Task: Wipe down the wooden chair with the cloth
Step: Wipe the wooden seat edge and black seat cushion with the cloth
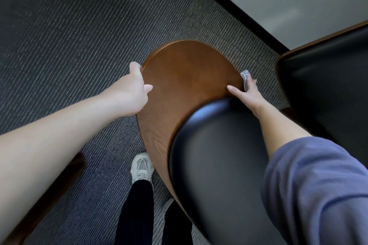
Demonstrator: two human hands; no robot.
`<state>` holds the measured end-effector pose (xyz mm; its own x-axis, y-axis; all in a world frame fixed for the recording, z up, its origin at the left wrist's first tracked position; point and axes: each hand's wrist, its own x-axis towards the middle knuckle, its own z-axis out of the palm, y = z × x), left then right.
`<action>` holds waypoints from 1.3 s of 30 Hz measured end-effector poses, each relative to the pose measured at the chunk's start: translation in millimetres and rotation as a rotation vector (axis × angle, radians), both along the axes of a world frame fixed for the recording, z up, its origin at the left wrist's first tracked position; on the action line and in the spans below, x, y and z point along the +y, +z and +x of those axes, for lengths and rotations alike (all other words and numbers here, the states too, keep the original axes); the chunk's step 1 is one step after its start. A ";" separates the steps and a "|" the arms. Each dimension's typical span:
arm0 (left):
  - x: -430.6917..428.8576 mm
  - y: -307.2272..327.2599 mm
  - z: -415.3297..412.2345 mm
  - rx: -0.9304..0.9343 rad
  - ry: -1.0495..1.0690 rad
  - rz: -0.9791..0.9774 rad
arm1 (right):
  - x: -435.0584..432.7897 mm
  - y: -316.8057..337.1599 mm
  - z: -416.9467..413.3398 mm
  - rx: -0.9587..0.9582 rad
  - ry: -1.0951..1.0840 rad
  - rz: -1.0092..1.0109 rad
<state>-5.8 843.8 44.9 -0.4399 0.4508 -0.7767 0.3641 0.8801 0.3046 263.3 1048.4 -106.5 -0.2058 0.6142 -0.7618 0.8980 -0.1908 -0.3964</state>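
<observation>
**Cloth at the far edge of the chair back**

The wooden chair (185, 77) shows from above: a curved brown backrest panel with a black padded seat (217, 165) below it. The wood looks hard, smooth and varnished, so a cloth should slide easily over it; the chair seems stiff and heavy enough to stay put, yet bracing it helps. The left hand (137, 87) does that, curled around the panel's left edge with the thumb on the face. The right hand (246, 90) pinches the small grey-white cloth (245, 79) against the right edge, thumb lying on the wood, the other fingers wrapped behind. The cloth is soft and limp, mostly hidden by the rim; it is best bunched under the fingers rather than held by a corner.

The chair stands on grey ribbed carpet (69, 45), near a dark baseboard (229, 6) and pale wall. A second black seat (328, 77) is just to the right. A white sneaker (141, 167) shows below.
</observation>
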 end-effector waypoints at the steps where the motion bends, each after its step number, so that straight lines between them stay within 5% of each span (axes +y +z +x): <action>1: -0.1 -0.5 -0.1 0.003 0.000 -0.001 | 0.4 -1.6 2.1 -0.014 0.018 0.009; 14: -0.6 -0.8 0.9 0.025 0.002 -0.001 | -23.0 15.9 -22.5 -0.080 0.107 0.103; 28: 4.5 10.9 6.2 -0.012 0.001 -0.004 | -119.5 68.6 -99.1 0.190 0.058 0.107; 39: 2.6 12.6 7.0 0.009 -0.002 0.004 | -193.7 87.6 -93.3 0.292 0.355 0.117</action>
